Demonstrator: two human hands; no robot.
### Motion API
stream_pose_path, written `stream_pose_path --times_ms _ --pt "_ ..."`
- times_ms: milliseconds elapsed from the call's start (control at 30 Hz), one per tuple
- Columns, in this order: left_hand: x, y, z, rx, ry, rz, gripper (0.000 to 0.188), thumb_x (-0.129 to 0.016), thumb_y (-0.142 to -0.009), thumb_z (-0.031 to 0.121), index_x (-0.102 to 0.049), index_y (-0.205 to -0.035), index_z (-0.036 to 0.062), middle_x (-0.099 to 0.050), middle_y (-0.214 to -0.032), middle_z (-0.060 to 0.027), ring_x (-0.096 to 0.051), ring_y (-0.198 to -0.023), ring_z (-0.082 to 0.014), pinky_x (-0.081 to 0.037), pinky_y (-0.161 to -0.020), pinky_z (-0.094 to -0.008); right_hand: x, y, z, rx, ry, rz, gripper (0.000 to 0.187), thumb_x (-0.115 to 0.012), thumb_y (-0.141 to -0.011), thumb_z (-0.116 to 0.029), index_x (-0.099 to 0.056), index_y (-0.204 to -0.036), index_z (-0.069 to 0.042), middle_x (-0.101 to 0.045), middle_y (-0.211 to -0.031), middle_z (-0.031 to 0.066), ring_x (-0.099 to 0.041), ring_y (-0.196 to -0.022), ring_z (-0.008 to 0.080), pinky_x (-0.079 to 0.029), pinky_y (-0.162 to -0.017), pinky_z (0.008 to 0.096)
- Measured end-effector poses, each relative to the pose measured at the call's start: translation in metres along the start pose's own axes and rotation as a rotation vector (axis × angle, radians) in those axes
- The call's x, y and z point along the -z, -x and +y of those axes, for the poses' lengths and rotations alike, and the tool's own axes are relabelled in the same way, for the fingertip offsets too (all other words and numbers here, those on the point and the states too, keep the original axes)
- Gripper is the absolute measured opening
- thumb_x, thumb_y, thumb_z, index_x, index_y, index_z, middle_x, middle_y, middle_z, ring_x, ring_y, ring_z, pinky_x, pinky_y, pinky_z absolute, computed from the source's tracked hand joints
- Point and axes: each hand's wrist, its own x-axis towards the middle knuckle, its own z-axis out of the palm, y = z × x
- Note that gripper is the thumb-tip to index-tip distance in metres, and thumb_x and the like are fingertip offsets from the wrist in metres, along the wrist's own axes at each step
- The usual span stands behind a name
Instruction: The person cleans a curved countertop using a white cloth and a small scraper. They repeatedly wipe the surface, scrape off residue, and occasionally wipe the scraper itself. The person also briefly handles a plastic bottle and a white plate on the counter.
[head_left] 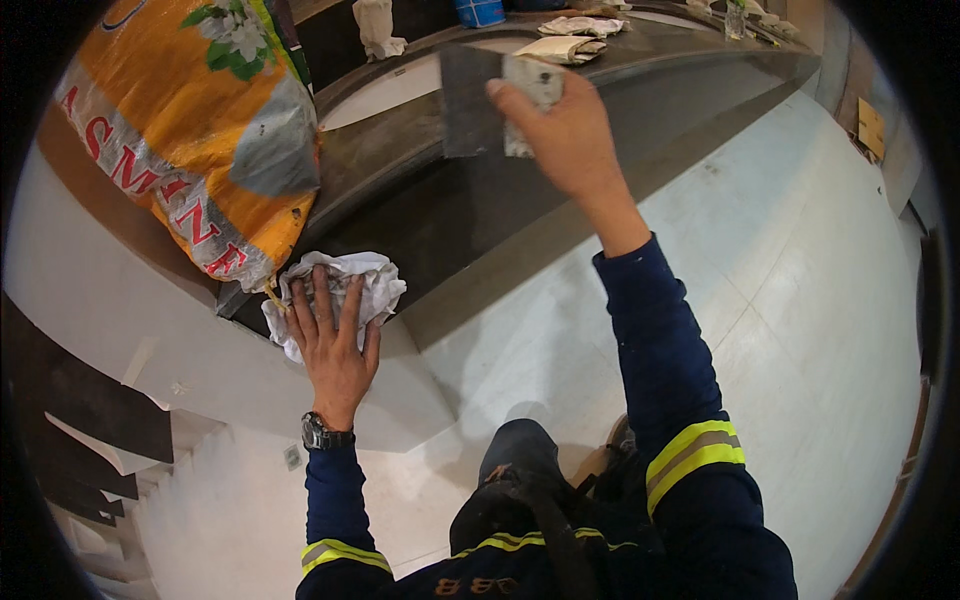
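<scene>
- At the view's nine o'clock, the white cloth lay crumpled by the tabletop edge.
- The left hand spread its fingers over it, apparently to press it down.
- Toward twelve, the right hand gripped the dark blade by its pale handle, probably leaving its face free.
- The orange sack rested at ten.

There are one crumpled white cloth, one flat grey rectangular tool, one orange plastic sack, one dark wristwatch.

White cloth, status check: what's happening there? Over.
Left hand flat on white cloth. Right hand gripping flat dark-bladed tool. Orange sack close beside cloth.
</scene>
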Motion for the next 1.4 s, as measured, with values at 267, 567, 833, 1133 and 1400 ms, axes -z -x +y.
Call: stream_pose_path --times_ms 267,567,833,1133,1400 --pt "-0.003 0.0 -0.014 -0.049 -0.057 0.003 0.068 -0.07 -0.092 0.034 -0.047 -0.154 0.0217 -0.021 -0.169 -0.0165 -0.015 -0.154 -0.0468 -0.012 -0.122 -0.0616 -0.009 0.029 -0.042 -0.075 -0.133 0.042 0.029 -0.07 -0.092 -0.026 -0.068 -0.092 0.003 -0.068 -0.076 0.0103 -0.062 -0.068 0.014 -0.051 -0.064 0.0325" --pt "-0.006 -0.062 -0.039 -0.465 0.043 -0.09 0.076 -0.074 -0.086 0.033 -0.044 -0.155 0.0195 -0.027 -0.166 -0.0135 -0.024 -0.152 -0.0382 -0.017 -0.126 -0.0525 -0.1 0.261 0.04 -0.536 -0.334 1.105 0.018 -0.063 -0.099 -0.017 -0.066 -0.098 0.001 -0.066 -0.089 0.0016 -0.058 -0.078 0.0101 -0.048 -0.07 0.0282" --pt "-0.078 -0.141 -0.018 -0.829 0.152 0.126 0.085 -0.078 -0.081 0.036 -0.04 -0.157 0.0231 -0.024 -0.168 -0.0095 -0.025 -0.153 -0.0352 -0.023 -0.125 -0.0503 -0.196 0.293 0.06 -0.561 -0.236 1.294 0.019 -0.062 -0.101 -0.019 -0.062 -0.094 -0.002 -0.062 -0.084 -0.0005 -0.055 -0.076 0.0088 -0.047 -0.069 0.0276" --pt "-0.12 -0.228 0.127 -1.1 0.263 0.359 0.076 -0.075 -0.082 0.043 -0.05 -0.15 0.0181 -0.033 -0.163 -0.0132 -0.028 -0.151 -0.0356 -0.027 -0.122 -0.0501 -0.152 0.306 0.034 -0.492 -0.241 1.484 0.018 -0.062 -0.1 -0.019 -0.064 -0.096 -0.002 -0.064 -0.086 -0.0003 -0.057 -0.078 0.0094 -0.048 -0.072 0.0281" --pt "-0.166 -0.227 0.219 -1.299 0.152 0.243 0.068 -0.07 -0.079 0.027 -0.056 -0.143 0.0091 -0.042 -0.157 -0.0177 -0.031 -0.15 -0.0327 -0.021 -0.126 -0.046 -0.098 0.321 0.034 -0.414 -0.366 1.551 0.024 -0.062 -0.1 -0.014 -0.063 -0.116 0.003 -0.068 -0.105 0.0061 -0.066 -0.089 0.0132 -0.054 -0.078 0.0278"
